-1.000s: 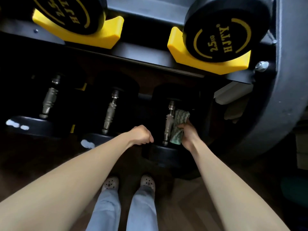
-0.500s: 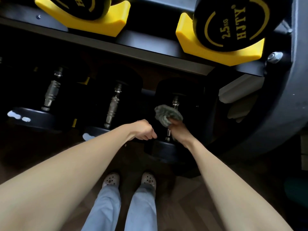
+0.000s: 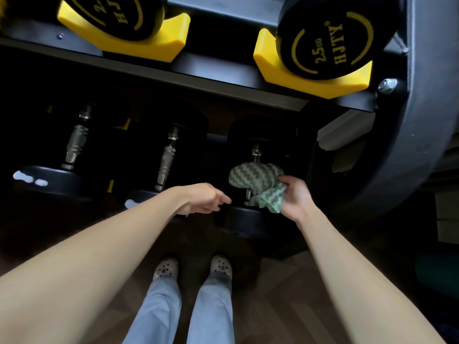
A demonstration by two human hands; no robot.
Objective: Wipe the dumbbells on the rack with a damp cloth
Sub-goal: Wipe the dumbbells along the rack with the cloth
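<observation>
The work is on the lower shelf of the rack (image 3: 422, 125), at the right-most dumbbell (image 3: 244, 219) of the three lying there. The cloth (image 3: 255, 178), green with a pale zigzag, is bunched over that dumbbell's metal handle (image 3: 255, 151). The right hand (image 3: 295, 198) grips the cloth's loose tail between thumb and curled fingers, just right of the handle. The left hand (image 3: 202, 198) holds nothing, its fingers relaxed and pointing toward the dumbbell's near black end; whether they touch it I cannot tell. The step in hand looks like wiping the handle. Next, I judge, the cloth must be drawn around and along the bar, then over both black ends, with the left hand free to steady or turn the weight. Nothing shows whether the middle dumbbell (image 3: 166, 157) and the left dumbbell (image 3: 74, 145) are wiped yet.

Much is lost in shadow: the far ends of the lower dumbbells melt into the dark, and the covered stretch of handle is hidden. Whether the cloth is damp cannot be seen. On the top shelf the dumbbell marked 2.5 kg (image 3: 330, 38) sits in a yellow cradle (image 3: 310, 80), and its neighbour (image 3: 116, 16) is cut off by the upper edge.
</observation>
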